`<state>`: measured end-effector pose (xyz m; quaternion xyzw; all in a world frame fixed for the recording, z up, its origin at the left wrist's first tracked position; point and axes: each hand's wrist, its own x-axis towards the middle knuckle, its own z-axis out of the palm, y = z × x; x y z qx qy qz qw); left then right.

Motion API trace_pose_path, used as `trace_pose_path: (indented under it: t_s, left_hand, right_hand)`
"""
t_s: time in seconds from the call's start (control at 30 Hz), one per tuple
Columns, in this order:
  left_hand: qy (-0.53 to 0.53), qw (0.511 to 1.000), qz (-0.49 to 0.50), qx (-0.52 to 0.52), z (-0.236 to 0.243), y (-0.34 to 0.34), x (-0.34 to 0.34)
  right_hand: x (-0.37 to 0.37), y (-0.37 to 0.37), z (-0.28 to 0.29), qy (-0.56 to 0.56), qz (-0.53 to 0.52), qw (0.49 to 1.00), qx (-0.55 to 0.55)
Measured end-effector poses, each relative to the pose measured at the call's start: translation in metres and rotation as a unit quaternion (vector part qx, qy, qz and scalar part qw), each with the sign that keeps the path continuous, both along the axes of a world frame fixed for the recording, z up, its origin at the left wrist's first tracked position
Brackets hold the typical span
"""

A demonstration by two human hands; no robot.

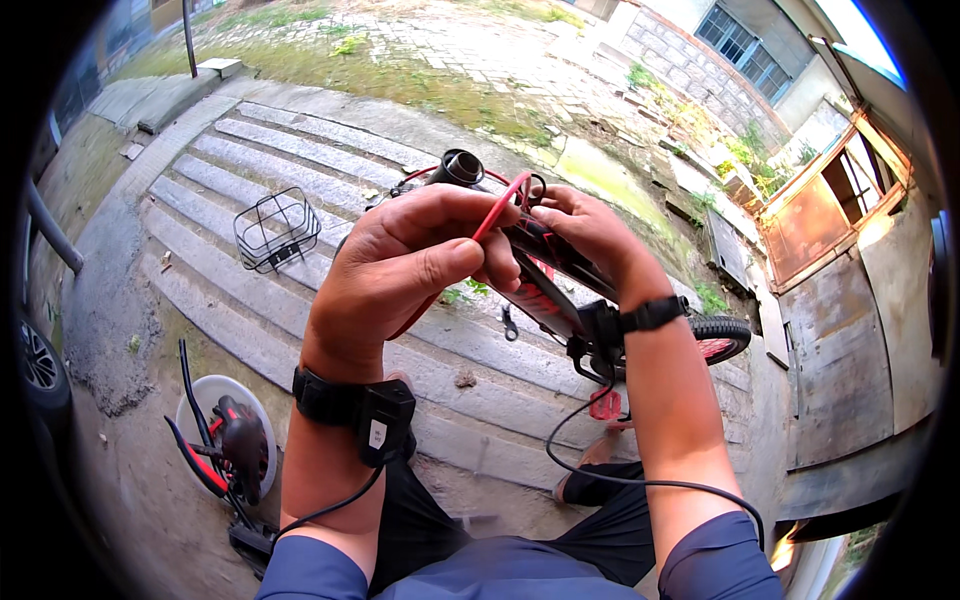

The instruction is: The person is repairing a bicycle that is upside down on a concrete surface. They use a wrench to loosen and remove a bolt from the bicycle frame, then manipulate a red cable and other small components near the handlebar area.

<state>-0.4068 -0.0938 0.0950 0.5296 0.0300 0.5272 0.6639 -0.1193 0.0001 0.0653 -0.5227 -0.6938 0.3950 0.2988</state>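
Between the thumb and fingers of my left hand (pixel 410 240) is a red bicycle cable (pixel 497 213), its top bent in a tight loop. The fingers of my right hand (pixel 590 230) are drawn together beside that loop, where a thin black loop (pixel 541 186) also shows; what they grip is hidden. Below both hands lies a black and red bicycle frame (pixel 545 300), partly covered by them. Its open black head tube (pixel 460 166) points up past my left hand. The bicycle's wheel (pixel 722 340), with a black tyre, stands beyond my right forearm.
A black wire basket (pixel 277 232) rests on the slatted concrete at left. Nearer, a saddle (pixel 240 440) and black and red bicycle parts (pixel 195 465) lie on and around a round white lid-like thing (pixel 262 405). A red pedal (pixel 605 404) hangs near my foot. Rusty metal panels (pixel 815 220) stand at right.
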Motion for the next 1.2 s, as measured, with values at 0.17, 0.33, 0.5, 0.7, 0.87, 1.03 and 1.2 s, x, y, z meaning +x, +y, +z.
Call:
trace_pose_path:
  t_s: [0.17, 0.33, 0.5, 0.7, 0.87, 1.03, 1.2]
  left_hand:
    - [-0.022, 0.999, 0.026, 0.028, -0.008, 0.006, 0.002]
    - [-0.026, 0.999, 0.018, 0.042, -0.012, 0.011, 0.004]
    - [-0.043, 0.998, 0.034, 0.032, -0.013, 0.012, -0.003]
    - [-0.037, 0.997, 0.049, 0.057, -0.015, 0.018, -0.025]
    - [0.058, 0.997, 0.047, 0.034, -0.016, 0.015, -0.051]
    - [0.172, 0.977, 0.129, -0.014, -0.009, 0.008, -0.073]
    - [0.233, 0.951, 0.203, 0.008, 0.005, -0.001, -0.078]
  right_hand:
    - [-0.013, 0.014, 0.000, 0.095, 0.046, 0.981, -0.160]
    - [-0.003, 0.017, -0.005, 0.108, 0.046, 0.985, -0.130]
    - [0.005, 0.026, 0.011, 0.098, 0.025, 0.992, -0.072]
    - [0.000, 0.036, 0.062, -0.077, 0.022, 0.994, 0.072]
    - [-0.017, 0.030, 0.098, -0.249, -0.004, 0.959, 0.138]
    - [-0.028, 0.028, 0.110, -0.336, -0.017, 0.925, 0.177]
    - [-0.038, 0.022, 0.119, -0.416, 0.006, 0.877, 0.242]
